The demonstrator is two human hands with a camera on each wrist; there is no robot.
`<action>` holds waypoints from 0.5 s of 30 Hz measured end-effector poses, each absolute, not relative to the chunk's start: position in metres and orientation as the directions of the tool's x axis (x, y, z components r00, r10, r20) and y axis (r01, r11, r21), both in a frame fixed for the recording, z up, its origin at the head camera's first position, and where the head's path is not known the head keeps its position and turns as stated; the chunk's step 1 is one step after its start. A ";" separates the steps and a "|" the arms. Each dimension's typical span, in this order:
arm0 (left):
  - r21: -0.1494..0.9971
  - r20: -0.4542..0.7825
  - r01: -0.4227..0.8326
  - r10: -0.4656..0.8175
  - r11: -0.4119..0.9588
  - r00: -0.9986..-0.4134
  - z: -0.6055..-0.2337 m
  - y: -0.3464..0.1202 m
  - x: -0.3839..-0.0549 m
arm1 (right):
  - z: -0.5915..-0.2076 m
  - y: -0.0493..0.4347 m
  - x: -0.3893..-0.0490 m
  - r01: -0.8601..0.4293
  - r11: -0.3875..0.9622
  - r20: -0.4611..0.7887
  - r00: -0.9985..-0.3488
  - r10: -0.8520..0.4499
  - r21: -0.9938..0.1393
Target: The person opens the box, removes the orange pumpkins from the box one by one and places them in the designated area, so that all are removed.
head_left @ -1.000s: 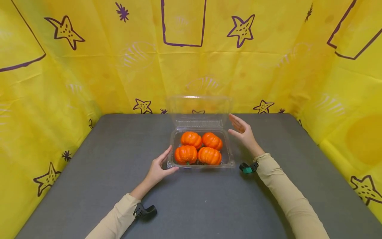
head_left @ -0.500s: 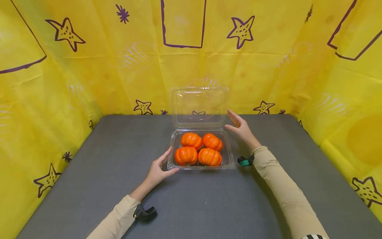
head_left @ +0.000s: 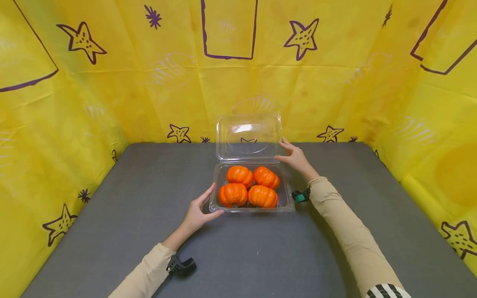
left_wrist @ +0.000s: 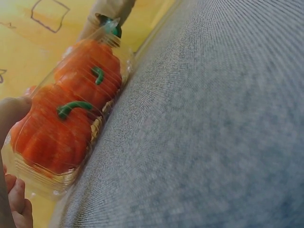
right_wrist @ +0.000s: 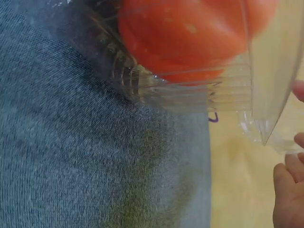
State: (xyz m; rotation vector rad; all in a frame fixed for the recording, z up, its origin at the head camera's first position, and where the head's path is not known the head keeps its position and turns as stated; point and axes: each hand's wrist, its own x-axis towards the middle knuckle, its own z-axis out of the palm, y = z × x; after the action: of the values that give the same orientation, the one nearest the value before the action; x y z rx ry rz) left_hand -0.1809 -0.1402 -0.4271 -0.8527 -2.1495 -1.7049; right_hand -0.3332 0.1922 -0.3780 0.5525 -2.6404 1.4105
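A clear plastic clamshell container (head_left: 253, 210) sits on the grey table with several small orange pumpkins (head_left: 232, 195) in its base. Its hinged lid (head_left: 248, 136) stands raised at the back. My left hand (head_left: 195, 213) holds the front left corner, thumb along the front edge and fingers against the left side. In the left wrist view the thumb (left_wrist: 14, 114) lies close against the clear wall. At the lid's right edge is my right hand (head_left: 296, 159), its fingers extended behind the lid and its thumb in front. Whether it touches the lid is hard to tell.
Behind the grey table (head_left: 238, 256) hangs a yellow cloth (head_left: 130, 91) with purple starfish drawings, which also closes off both sides. The raised lid stands close to that cloth. Each wrist wears a dark strap mount, such as the left mount (head_left: 181, 265).
The lid rises from leaning back, then tilts slightly forward. My right hand moves left along with its right edge. The left hand and the pumpkins stay in place.
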 end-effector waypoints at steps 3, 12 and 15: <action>0.788 0.550 0.600 0.279 0.137 -0.787 -0.427 -0.140 -0.181 | -0.379 0.189 -0.335 -0.356 0.545 0.250 -0.933 -0.260 -0.759; 0.770 0.577 0.623 0.265 0.140 -0.772 -0.428 -0.139 -0.180 | -0.380 0.186 -0.335 -0.307 0.566 0.194 -0.948 -0.252 -0.765; 0.769 0.577 0.624 0.271 0.138 -0.770 -0.428 -0.138 -0.181 | -0.380 0.187 -0.335 -0.287 0.566 0.175 -0.954 -0.245 -0.773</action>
State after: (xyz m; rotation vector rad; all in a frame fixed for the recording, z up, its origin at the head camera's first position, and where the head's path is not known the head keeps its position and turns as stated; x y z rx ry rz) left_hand -0.1808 -0.1379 -0.4281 -0.8696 -2.1210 -1.6719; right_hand -0.3347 0.1872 -0.3802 0.4649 -2.7375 1.3643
